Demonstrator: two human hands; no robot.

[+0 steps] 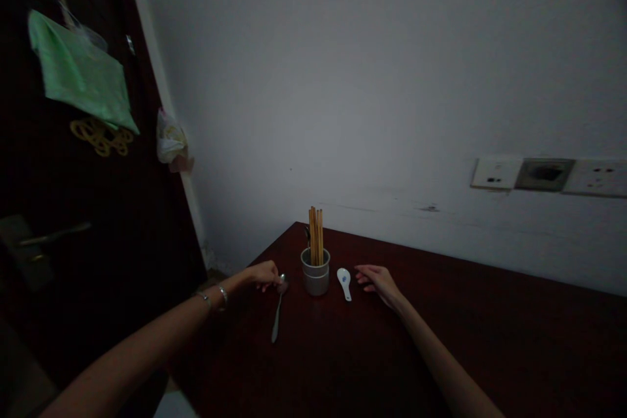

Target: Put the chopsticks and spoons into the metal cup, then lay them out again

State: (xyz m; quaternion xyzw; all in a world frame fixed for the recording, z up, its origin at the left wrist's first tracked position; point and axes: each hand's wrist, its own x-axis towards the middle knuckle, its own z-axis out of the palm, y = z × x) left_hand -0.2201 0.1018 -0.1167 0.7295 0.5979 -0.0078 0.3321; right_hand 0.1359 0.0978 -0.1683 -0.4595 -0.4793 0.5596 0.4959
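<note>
A long-handled metal spoon (276, 321) lies on the dark red table, its bowl end away from me. My left hand (266, 273) is closed, with its fingertips at the bowl end of that spoon. Right of it stands a grey metal cup (316, 281) holding several wooden chopsticks (316, 235) and what looks like a dark spoon handle. A white soup spoon (344, 282) with a small blue mark rests beside the cup. Just right of the soup spoon, apart from it, my right hand (379, 282) lies open with its fingers loosely stretched.
The dark red table (480, 326) runs along a pale wall with wall sockets (497, 173) at the right. At the left is a dark door with a lever handle (53, 234) and a hanging green cloth (83, 72). A plastic bag (170, 138) hangs near the door frame.
</note>
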